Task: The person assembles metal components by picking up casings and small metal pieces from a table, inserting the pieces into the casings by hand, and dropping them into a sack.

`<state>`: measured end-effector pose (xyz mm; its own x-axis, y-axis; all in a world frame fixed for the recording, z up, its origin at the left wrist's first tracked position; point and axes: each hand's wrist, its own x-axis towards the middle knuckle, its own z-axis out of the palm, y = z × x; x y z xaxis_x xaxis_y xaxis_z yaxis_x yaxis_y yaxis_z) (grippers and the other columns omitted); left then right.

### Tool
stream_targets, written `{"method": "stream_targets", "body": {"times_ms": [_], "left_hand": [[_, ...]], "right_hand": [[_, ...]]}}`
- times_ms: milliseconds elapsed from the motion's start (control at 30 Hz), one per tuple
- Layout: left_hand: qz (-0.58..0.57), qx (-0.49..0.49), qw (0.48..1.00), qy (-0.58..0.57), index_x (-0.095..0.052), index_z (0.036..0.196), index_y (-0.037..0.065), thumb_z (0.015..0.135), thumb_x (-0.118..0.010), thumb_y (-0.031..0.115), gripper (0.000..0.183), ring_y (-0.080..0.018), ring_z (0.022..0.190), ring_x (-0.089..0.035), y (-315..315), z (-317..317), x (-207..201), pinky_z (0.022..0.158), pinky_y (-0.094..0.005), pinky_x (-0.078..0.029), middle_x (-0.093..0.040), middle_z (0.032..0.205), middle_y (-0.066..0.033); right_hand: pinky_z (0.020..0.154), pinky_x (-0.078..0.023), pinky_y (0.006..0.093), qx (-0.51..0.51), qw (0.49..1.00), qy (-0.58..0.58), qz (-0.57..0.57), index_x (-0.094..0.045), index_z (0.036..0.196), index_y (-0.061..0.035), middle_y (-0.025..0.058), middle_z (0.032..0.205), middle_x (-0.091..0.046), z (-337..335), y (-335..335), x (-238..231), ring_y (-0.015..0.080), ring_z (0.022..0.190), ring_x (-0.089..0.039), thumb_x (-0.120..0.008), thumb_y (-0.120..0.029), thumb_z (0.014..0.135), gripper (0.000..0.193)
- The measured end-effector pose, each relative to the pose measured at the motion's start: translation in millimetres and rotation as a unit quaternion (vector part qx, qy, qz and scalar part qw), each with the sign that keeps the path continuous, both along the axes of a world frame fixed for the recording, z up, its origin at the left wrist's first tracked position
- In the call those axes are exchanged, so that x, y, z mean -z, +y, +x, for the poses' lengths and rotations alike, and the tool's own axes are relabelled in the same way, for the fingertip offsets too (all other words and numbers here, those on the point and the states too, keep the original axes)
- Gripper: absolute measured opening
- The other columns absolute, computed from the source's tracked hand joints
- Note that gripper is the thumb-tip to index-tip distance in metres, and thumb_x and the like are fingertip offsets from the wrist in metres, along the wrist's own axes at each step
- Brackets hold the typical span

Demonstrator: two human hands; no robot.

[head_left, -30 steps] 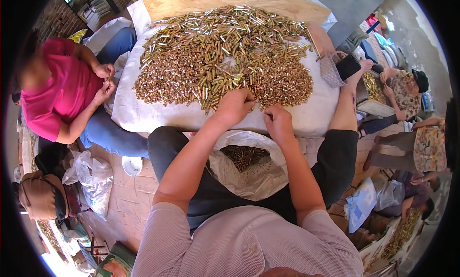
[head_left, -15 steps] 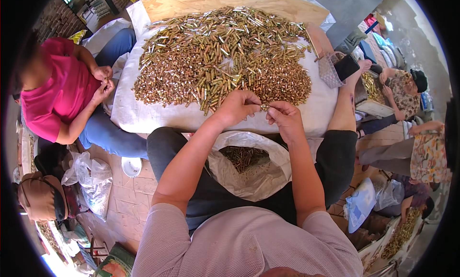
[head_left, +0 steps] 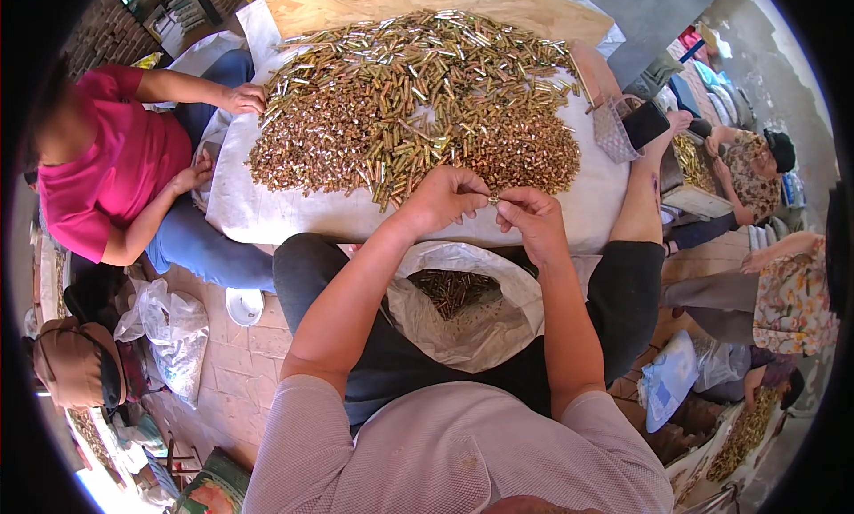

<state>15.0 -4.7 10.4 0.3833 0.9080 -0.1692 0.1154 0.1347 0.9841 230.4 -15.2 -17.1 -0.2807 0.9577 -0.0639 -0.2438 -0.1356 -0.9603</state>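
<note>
The small metal piece [head_left: 493,199] could slip, because it is tiny and only fingertips pinch it. It could drop onto the white cloth [head_left: 311,219], or into the open sack [head_left: 487,343] at 6 o'clock from the hands, and get lost among the dark bits [head_left: 452,292] inside. The heaps touch, so a bump from an arm could mix the long metal tubes [head_left: 427,56] at 11 o'clock with the short bits [head_left: 311,140] at 10 o'clock.

The left hand [head_left: 442,197] is bent nearly closed, with thumb and finger pinched on the piece. The right hand [head_left: 534,220] is curled too, and its fingertips pinch the other end. The piece sits between both hands, above the cloth's near edge. I cannot tell how hard they squeeze.
</note>
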Motion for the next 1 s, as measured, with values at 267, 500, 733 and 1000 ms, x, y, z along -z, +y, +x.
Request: {"method": "stream_targets", "body": {"times_ms": [267,500,733,1000], "left_hand": [[0.024,-0.013,1.000,0.002,-0.070,0.097,0.001,0.088,-0.067,0.004,0.010,-0.0074,0.067,-0.060,-3,3,3,0.059,-0.0232,-0.049,-0.068,0.083,-0.0022],[0.026,0.011,0.990,-0.141,-0.069,0.094,-0.002,0.089,-0.067,0.002,0.007,-0.0111,0.065,-0.062,-3,12,14,0.055,-0.0258,-0.052,-0.068,0.079,-0.0057],[0.057,-0.012,0.997,-0.045,-0.071,0.098,-0.002,0.089,-0.068,0.012,0.016,-0.0150,0.070,-0.065,9,-5,14,0.061,-0.0309,-0.053,-0.069,0.080,-0.0083],[0.275,-0.082,0.898,0.333,-0.070,0.097,0.004,0.082,-0.069,0.014,0.018,-0.0365,0.084,-0.064,15,-18,22,0.077,-0.0421,-0.052,-0.067,0.091,-0.0196]], "right_hand": [[0.062,-0.049,0.0254,0.000,1.000,-0.003,0.005,-0.070,0.096,-0.0017,0.0024,0.077,-0.067,1,-1,1,0.0103,0.068,-0.062,-0.068,-0.004,0.087,0.010],[0.056,-0.050,0.0237,-0.045,0.981,0.152,-0.112,-0.067,0.098,-0.0033,0.0042,0.078,-0.066,6,2,16,0.0132,0.064,-0.061,-0.071,-0.012,0.088,0.013],[0.054,-0.049,0.0226,-0.076,0.990,0.063,-0.101,-0.068,0.093,-0.0028,0.0021,0.073,-0.065,9,-5,0,0.0110,0.061,-0.060,-0.072,-0.011,0.088,0.010],[0.055,-0.047,0.0250,-0.130,0.947,-0.276,0.102,-0.069,0.093,0.0005,0.0024,0.072,-0.064,1,4,24,0.0095,0.063,-0.060,-0.070,-0.009,0.087,0.011]]}}
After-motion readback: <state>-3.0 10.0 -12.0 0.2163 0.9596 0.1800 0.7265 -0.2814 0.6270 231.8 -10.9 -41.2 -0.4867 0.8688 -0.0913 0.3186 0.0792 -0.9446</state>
